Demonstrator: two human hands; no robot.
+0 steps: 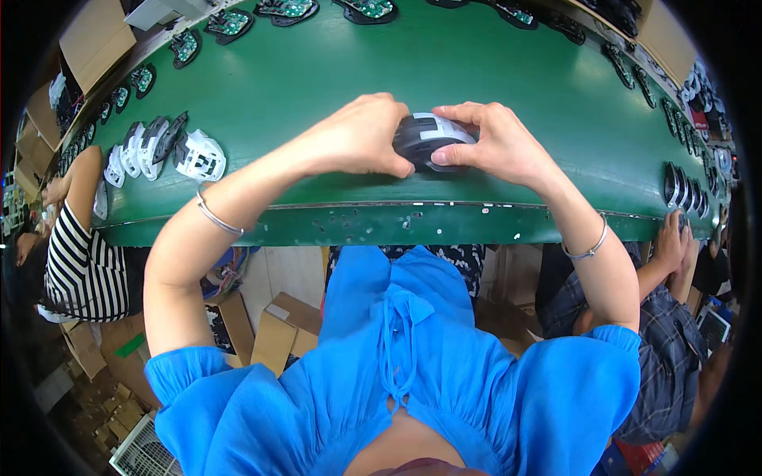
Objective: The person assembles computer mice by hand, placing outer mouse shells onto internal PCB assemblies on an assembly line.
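Between my two hands, just above the green bench top, is a computer mouse [425,141] with a dark body and a pale, whitish part on its upper side. My left hand [371,135] is wrapped round its left end, the thumb at the near side. From the right, my right hand [494,143] grips the other end, thumb on the near side and fingers along the far side. My palms hide both ends of the mouse. Left of my left forearm, several white and grey mouse shells [151,147] stand close together, and one white shell [200,155] lies beside them.
Black mouse bases with green circuit boards [228,25] line the bench's far side. Dark mouse parts [684,189] stand at the right, near a co-worker's hands [673,246]. Another person in a striped top [87,254] sits at the left. Cardboard boxes [278,329] lie below the bench.
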